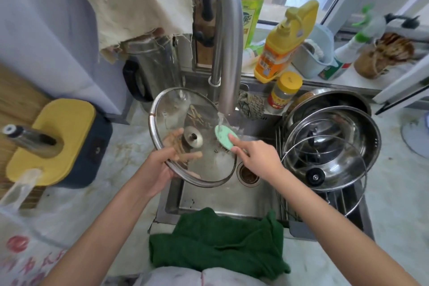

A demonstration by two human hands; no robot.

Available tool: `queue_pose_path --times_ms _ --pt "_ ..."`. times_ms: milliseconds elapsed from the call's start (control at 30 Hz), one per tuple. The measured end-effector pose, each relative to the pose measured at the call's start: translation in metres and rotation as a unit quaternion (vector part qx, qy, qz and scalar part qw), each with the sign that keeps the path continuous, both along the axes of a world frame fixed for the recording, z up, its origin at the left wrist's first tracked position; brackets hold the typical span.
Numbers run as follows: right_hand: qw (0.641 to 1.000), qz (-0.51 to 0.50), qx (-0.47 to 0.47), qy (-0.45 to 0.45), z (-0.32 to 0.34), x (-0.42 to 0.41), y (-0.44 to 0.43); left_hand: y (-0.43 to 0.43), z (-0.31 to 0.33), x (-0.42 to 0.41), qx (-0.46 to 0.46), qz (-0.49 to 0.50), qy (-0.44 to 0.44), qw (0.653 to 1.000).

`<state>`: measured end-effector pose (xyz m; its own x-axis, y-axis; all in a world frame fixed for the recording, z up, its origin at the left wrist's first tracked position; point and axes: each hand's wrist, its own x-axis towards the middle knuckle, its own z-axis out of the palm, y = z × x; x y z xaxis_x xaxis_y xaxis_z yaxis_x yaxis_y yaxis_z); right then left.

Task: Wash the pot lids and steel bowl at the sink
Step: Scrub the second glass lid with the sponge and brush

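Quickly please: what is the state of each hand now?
Left hand: grips the round glass pot lid with steel rim.
Right hand: pinches the pale green oval scrub brush.

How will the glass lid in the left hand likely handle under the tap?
Probably slippery: water from the faucet runs over the glass lid, and the left hand grips its rim. Likely stiff but breakable, being glass in a steel band. The green brush in the right hand, pressing near its edge, might tilt it.

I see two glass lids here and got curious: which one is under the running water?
The lid gripped by the left hand over the sink, green brush against it. The other lid rests on the steel bowl, away from the tap.
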<state>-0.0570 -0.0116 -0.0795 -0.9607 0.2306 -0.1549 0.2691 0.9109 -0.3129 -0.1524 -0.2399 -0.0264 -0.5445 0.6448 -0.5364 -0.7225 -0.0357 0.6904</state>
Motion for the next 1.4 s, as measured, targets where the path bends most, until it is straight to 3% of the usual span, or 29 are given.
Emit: queue_pose_path --times_ms 133,400,467,567,633,733,800,867,933,1033,1167,1267,1400 --pt "0.995 -0.014 0.026 0.094 -0.016 -0.033 0.007 -0.008 0.001 0.003 -0.021 -0.059 0.019 0.998" --pt "0.984 -0.018 -0.168 -0.060 0.006 0.024 -0.016 -0.015 -0.007 -0.005 -0.004 0.013 -0.015 1.000" --pt "0.986 -0.013 -0.150 -0.075 0.009 0.030 -0.022 -0.014 -0.008 -0.005 -0.010 0.004 -0.012 1.000" --pt "0.993 -0.088 -0.077 -0.031 0.004 0.000 -0.016 -0.010 -0.007 0.001 -0.020 -0.045 0.008 0.999" --pt "0.983 -0.124 -0.128 0.031 0.005 -0.020 -0.020 -0.007 -0.005 0.006 -0.024 -0.068 0.030 0.997" --pt "0.982 -0.054 -0.181 0.023 0.016 -0.021 -0.031 -0.006 -0.004 0.005 -0.017 -0.058 0.015 0.998" --pt "0.993 0.006 -0.117 -0.032 0.022 -0.010 -0.032 -0.011 -0.005 0.003 -0.018 -0.054 0.019 0.998" --pt "0.998 -0.017 -0.045 -0.041 0.025 -0.015 -0.021 -0.013 -0.005 0.005 -0.015 -0.058 0.022 0.998" --pt "0.996 -0.053 -0.064 -0.017 0.025 -0.023 -0.021 -0.012 -0.005 0.009 -0.006 -0.063 0.011 0.998" --pt "0.995 -0.026 -0.097 -0.003 0.029 -0.023 -0.037 -0.009 -0.004 0.016 0.010 -0.059 -0.016 0.998" --pt "0.996 -0.070 -0.056 -0.006 0.029 -0.023 -0.024 -0.007 -0.006 0.024 0.021 -0.057 -0.036 0.998" --pt "0.993 -0.035 -0.113 -0.020 0.034 -0.016 -0.036 -0.007 -0.008 0.024 0.021 -0.061 -0.032 0.997" --pt "0.986 -0.111 -0.119 0.019 0.028 -0.021 -0.026 -0.007 -0.006 0.026 0.026 -0.069 -0.030 0.997"
